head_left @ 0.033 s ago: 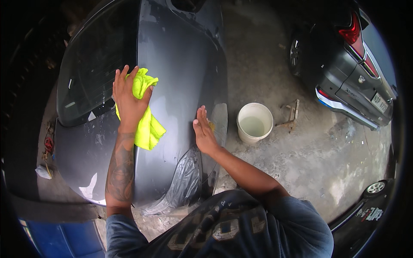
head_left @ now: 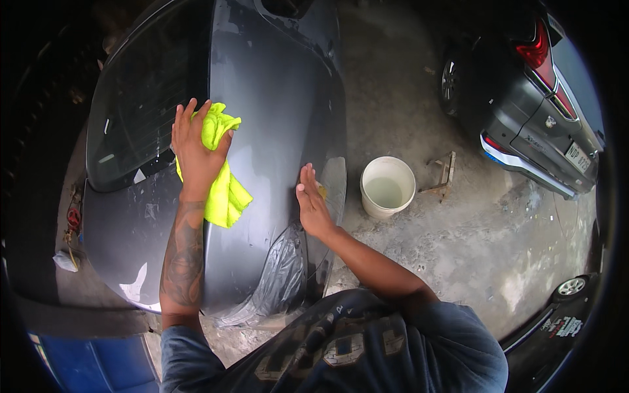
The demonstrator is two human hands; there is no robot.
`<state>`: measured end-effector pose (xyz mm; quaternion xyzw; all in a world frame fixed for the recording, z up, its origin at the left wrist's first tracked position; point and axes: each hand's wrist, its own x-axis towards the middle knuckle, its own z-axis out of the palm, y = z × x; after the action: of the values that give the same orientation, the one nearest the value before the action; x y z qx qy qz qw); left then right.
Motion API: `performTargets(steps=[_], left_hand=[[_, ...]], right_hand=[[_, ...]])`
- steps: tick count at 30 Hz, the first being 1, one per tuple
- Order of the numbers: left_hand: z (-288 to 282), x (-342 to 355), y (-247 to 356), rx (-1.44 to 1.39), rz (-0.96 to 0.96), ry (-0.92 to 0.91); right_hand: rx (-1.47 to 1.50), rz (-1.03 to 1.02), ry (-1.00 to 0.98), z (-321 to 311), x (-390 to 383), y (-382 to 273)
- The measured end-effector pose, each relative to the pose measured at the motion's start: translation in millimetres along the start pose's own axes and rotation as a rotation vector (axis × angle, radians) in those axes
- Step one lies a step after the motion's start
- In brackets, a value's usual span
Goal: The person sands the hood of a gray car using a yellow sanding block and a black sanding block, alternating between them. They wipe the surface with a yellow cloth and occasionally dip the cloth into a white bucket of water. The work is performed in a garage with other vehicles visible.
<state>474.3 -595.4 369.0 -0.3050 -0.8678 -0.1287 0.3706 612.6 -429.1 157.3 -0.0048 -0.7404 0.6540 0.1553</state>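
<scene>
My left hand (head_left: 198, 154) presses a bright yellow-green cloth (head_left: 227, 196) onto the grey car (head_left: 262, 124), beside the dark rear window. The cloth is bunched between thumb and fingers, and its loose end hangs past my wrist. Over on the car's right rear side, my right hand (head_left: 314, 206) lies with straight fingers held together and the palm turned to the bodywork. A small yellowish thing (head_left: 322, 190) shows past its fingers, mostly hidden by them. Below that hand, crumpled grey plastic sheeting (head_left: 282, 272) covers the rear corner.
A white bucket (head_left: 388, 187) with cloudy liquid stands on the concrete floor to the right. Next to it lies a small wooden frame (head_left: 447, 177). A dark grey vehicle (head_left: 531, 121) is at the upper right, a black one (head_left: 550, 334) at the lower right. Blue panels (head_left: 98, 360) are at the lower left.
My right hand has shifted very slightly on the car's side. My left hand and the cloth stay where they were.
</scene>
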Motion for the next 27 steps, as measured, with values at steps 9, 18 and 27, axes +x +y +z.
performTargets(steps=[9,18,27], left_hand=[[-23.5,4.5,31.0,-0.212,0.414,0.083],[-19.1,3.8,35.2,-0.707,0.339,-0.429],[-21.2,-4.8,32.8,-1.206,-0.105,-0.441]], right_hand=[[0.395,0.246,0.128,-81.1,10.8,-44.3],[0.863,0.267,-0.249,-88.8,47.3,-123.0],[0.645,0.170,-0.209,-89.3,36.0,-91.9]])
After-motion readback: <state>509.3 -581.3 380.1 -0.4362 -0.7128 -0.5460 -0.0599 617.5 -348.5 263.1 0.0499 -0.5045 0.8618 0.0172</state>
